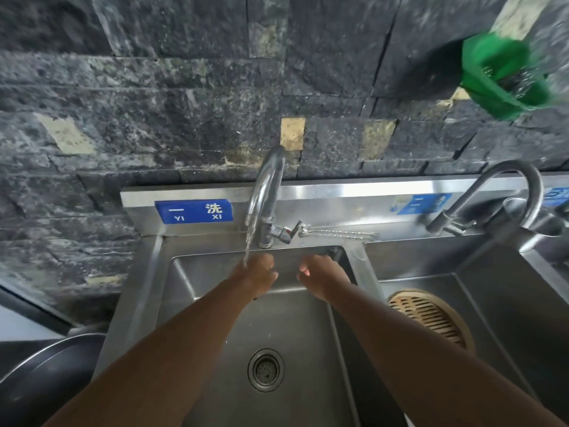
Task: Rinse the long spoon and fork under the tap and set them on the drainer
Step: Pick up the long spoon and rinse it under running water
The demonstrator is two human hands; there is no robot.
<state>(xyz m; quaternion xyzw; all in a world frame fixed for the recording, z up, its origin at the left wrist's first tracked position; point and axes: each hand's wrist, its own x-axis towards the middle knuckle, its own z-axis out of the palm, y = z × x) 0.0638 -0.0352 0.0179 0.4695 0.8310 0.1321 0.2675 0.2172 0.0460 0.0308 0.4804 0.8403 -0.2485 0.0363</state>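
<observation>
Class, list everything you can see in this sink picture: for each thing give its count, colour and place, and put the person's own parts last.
Tap: one, chrome, behind the left basin, water running.
Second tap: one, steel, behind the right basin, no water seen.
Left basin: one, steel, with a drain strainer in its floor.
Right basin: one, steel, holding a slatted tan steamer.
Long utensils: silver, twisted handles, lying on the ledge right of the tap; count unclear.
Blue signs: three, on the splashback.
Green basket: one, on the wall, top right.
Dark pan: one, bottom left.
Left hand: under the stream, its grip unclear.
Right hand: beside it, fingers curled.
</observation>
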